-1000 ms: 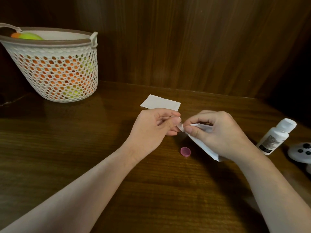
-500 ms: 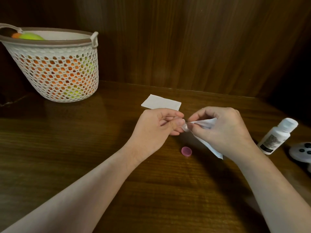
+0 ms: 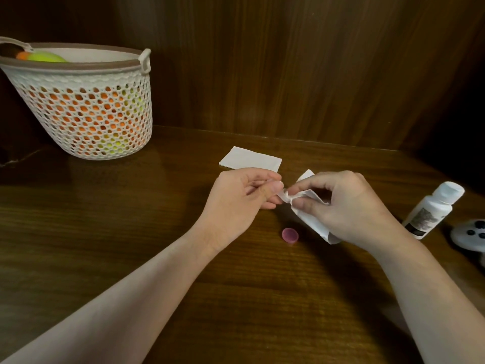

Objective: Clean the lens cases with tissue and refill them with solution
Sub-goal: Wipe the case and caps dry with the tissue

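My left hand (image 3: 241, 195) is closed around something small that its fingers hide, so I cannot see the lens case itself. My right hand (image 3: 346, 206) pinches a crumpled white tissue (image 3: 311, 223), whose twisted tip is pressed in between my left fingertips. A small pink cap (image 3: 290, 235) lies on the table just below and between my hands. A white solution bottle (image 3: 430, 208) with its cap on stands to the right of my right wrist.
A folded white tissue (image 3: 250, 161) lies flat behind my left hand. A white perforated basket (image 3: 78, 65) holding orange and green items stands at the back left. A white device with dark buttons (image 3: 469, 235) sits at the right edge. A wooden wall is behind.
My right hand has turned and lifted its fingers, twisting the tissue tip against my left fingertips; a tissue corner now sticks up. My left hand stays nearly still.
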Demonstrator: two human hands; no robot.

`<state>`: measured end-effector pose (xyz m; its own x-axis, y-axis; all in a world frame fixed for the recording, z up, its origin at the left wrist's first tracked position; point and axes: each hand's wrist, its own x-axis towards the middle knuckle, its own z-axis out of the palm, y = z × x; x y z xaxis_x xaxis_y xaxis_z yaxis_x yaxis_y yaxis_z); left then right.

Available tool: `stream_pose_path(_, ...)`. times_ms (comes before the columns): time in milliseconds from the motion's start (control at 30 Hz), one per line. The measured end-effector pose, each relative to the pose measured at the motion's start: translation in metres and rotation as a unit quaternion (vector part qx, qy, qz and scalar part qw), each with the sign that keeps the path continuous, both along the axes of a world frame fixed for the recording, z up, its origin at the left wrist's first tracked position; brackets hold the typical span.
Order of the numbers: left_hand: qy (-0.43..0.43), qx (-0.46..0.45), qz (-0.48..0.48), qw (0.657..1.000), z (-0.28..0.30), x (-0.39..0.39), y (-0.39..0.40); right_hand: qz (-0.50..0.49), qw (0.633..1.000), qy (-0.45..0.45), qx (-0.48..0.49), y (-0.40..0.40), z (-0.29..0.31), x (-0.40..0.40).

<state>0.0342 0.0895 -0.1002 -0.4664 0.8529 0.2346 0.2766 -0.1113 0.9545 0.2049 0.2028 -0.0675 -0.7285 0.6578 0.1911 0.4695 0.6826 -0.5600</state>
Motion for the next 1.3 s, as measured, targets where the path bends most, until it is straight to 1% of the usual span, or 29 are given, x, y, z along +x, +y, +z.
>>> stream_pose_path(133,0.042,-0.005,0.004,0.999,-0.0008,0.0010,0.0003,0.012,1.000,0.003,-0.001,-0.0003,0.0026,0.0002)
stream_pose_path(233,0.058,-0.009,0.002,0.998,-0.0007,0.0003,0.0004,0.000,1.000,0.023,-0.012,-0.0003,0.0010,-0.0016)
stream_pose_path(367,0.052,-0.015,-0.009,0.998,-0.0012,-0.0007,0.0008,-0.023,0.996,0.078,-0.026,-0.0009,-0.0019,-0.0028)
stream_pose_path(533,0.037,-0.009,-0.016,0.999,-0.0020,0.0007,0.0009,-0.044,0.995,0.086,0.016,-0.0038,-0.0020,-0.0043)
stream_pose_path(633,0.028,-0.003,-0.013,1.000,-0.0010,0.0007,0.0006,-0.045,0.995,0.079,0.040,-0.0053,-0.0012,-0.0033)
stream_pose_path(733,0.023,0.002,-0.005,1.000,-0.0015,0.0023,0.0004,-0.052,0.995,0.073,0.033,-0.0036,-0.0006,-0.0019)
stream_pose_path(833,0.022,0.010,0.010,1.000,-0.0018,0.0028,0.0006,-0.044,0.998,0.019,0.050,-0.0019,0.0001,-0.0033)
stream_pose_path(900,0.031,0.007,0.017,0.999,-0.0019,0.0030,0.0003,-0.033,0.997,-0.001,0.064,-0.0013,0.0012,-0.0046)
stream_pose_path(1000,0.042,0.005,0.023,0.999,-0.0005,0.0022,0.0003,-0.017,0.998,0.005,0.053,0.0008,-0.0004,-0.0019)
stream_pose_path(1133,0.034,0.005,0.029,0.999,0.0007,0.0015,-0.0001,-0.011,0.998,0.043,0.036,0.0002,-0.0019,-0.0011)
stream_pose_path(1300,0.068,-0.002,0.021,0.997,0.0003,0.0057,-0.0016,-0.020,0.999,0.036,0.031,0.0022,-0.0039,-0.0017)
